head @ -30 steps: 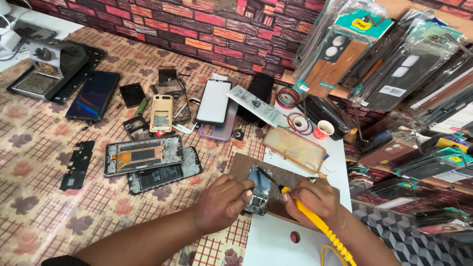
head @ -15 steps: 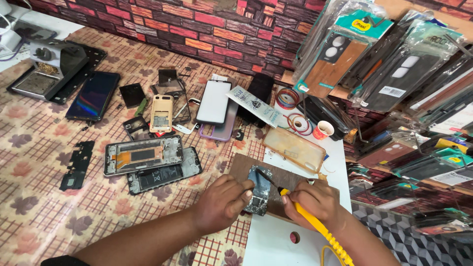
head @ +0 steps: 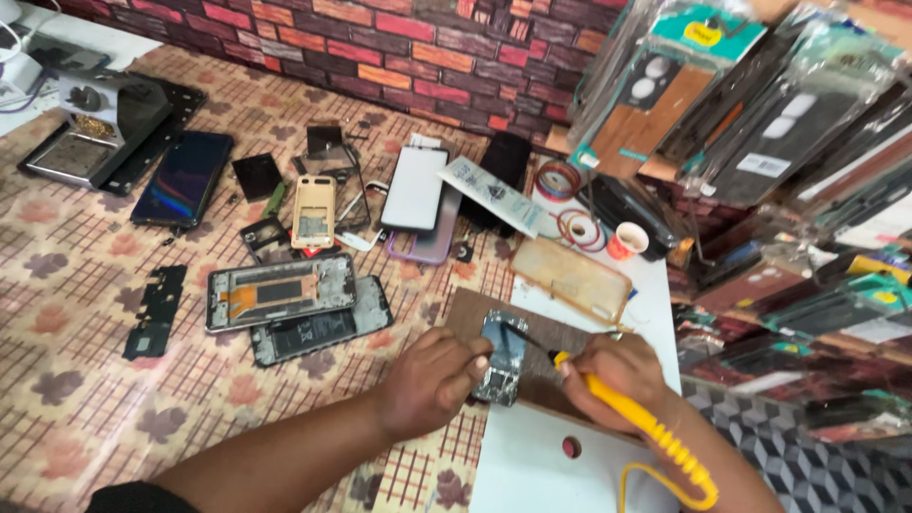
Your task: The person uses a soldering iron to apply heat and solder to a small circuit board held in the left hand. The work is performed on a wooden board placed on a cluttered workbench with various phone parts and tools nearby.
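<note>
Hardly anything has moved since the earlier frames: both hands stay over the same small opened phone, and the tool tip sits at nearly the same spot.

Seen from the head camera, the left hand (head: 432, 380) is curled into a loose fist, its fingertips pressing the left edge of the opened phone (head: 501, 356) to steady it. The right hand (head: 616, 375) has its fingers closed around a yellow-handled soldering iron (head: 627, 408), whose dark tip slants up and left onto the upper part of the phone. A coiled yellow cord (head: 689, 470) trails from the handle toward the bottom edge.

That phone lies on a brown board (head: 560, 356), which rests partly on a white mat (head: 541, 465) at the right side of the patterned tablecloth (head: 76, 380). Just beyond the board lies a clear, amber-tinted phone case (head: 572, 277), and near it a small orange cup (head: 626, 240). To the left, well apart from the hands, lie a grey phone frame (head: 280, 290) and, touching it, a dark phone body (head: 323, 323). Packaged phone covers (head: 741, 104) hang along the right.
</note>
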